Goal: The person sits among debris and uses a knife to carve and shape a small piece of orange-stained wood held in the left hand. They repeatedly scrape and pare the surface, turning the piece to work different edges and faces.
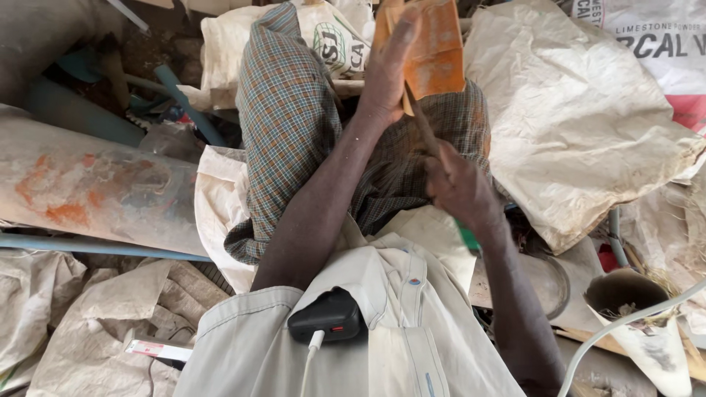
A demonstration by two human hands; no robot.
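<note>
1. Between my two hands, over the lap, I see the work: the left hand [388,70] is raised with fingers stretched long and flat against an orange block [430,48], steadying it upright. I judge the open palm serves as a backstop, so that the block does not shift under the tool.
2. Below and to the right of it, the right hand [460,187] is clenched around a thin tool [425,125], whose brownish shaft runs up toward the block's lower edge; a green end [468,237] pokes out under the fist. Whether the tip touches the block I cannot tell.
3. Beneath both hands lie the knees, draped in a checked cloth [287,110], which props the work close to the body.
4. Nearer me than the hands, a pale shirt [382,331] carries a black power pack [327,316] with a white cable.
5. Right of the right hand lies a crumpled pale sack [581,125], and below it a paper cone [640,316].
6. Left of the left hand lies a grey pipe with orange stains [95,191], with a thin blue pipe [88,246] just beside it.
</note>
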